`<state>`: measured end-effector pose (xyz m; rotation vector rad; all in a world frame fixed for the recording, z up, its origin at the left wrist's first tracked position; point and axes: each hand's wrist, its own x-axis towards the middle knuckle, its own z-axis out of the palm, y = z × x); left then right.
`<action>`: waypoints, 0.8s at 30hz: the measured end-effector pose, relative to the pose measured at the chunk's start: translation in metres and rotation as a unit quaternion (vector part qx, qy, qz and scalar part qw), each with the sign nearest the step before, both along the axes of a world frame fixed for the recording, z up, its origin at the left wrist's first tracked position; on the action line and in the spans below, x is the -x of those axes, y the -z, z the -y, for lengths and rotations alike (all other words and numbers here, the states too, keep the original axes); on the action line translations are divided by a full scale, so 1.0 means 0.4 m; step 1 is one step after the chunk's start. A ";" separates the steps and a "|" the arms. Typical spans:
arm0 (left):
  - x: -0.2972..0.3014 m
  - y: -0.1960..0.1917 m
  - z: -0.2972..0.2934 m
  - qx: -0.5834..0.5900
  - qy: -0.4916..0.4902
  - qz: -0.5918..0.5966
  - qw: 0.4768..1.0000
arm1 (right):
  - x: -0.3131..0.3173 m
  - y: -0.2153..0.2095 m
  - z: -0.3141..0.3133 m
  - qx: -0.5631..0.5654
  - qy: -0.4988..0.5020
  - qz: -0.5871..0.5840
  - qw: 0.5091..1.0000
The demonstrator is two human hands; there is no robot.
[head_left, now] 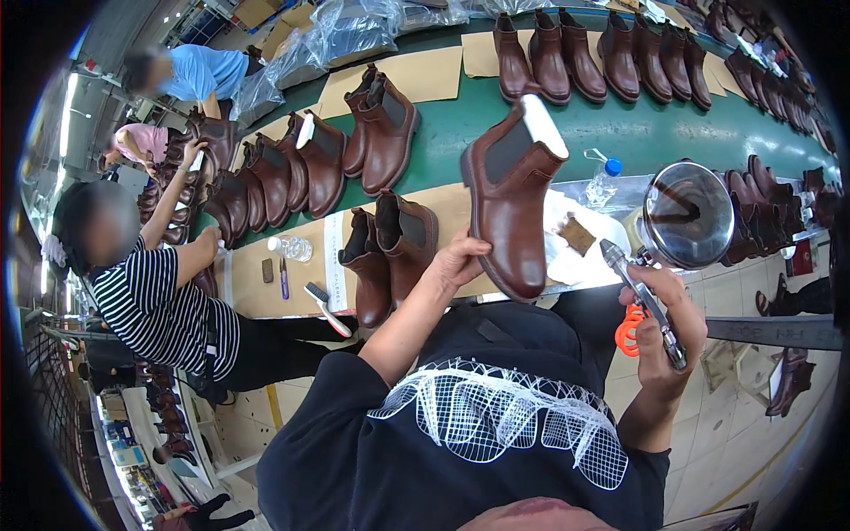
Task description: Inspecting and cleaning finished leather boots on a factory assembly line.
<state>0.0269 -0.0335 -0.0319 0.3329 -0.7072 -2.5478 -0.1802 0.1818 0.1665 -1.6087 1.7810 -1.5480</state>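
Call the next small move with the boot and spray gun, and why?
Probably swing the spray gun nozzle toward the brown boot. The left hand holds the boot up by its heel, side exposed; the right hand grips the gun just beside it.

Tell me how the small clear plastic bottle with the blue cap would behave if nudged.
The plastic bottle lies on its side, so it would probably roll. It looks small, thin-walled and mostly empty, so likely light and easily dented.

Brown boot (511,199), silver spray gun (673,239), green belt (620,124), orange hose (628,330).
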 end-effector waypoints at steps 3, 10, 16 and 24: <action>0.017 -0.035 -0.023 0.083 -0.028 0.099 0.991 | 0.004 0.003 -0.002 0.000 -0.001 -0.004 1.000; 0.048 -0.047 -0.068 0.221 -0.170 0.201 0.939 | 0.000 0.002 0.009 0.005 0.013 0.012 1.000; 0.050 -0.068 -0.083 0.347 -0.187 0.271 0.878 | -0.008 -0.018 0.019 -0.001 0.019 0.022 1.000; 0.056 -0.053 -0.099 0.416 -0.205 0.288 0.838 | -0.018 -0.047 0.053 0.005 0.014 0.020 1.000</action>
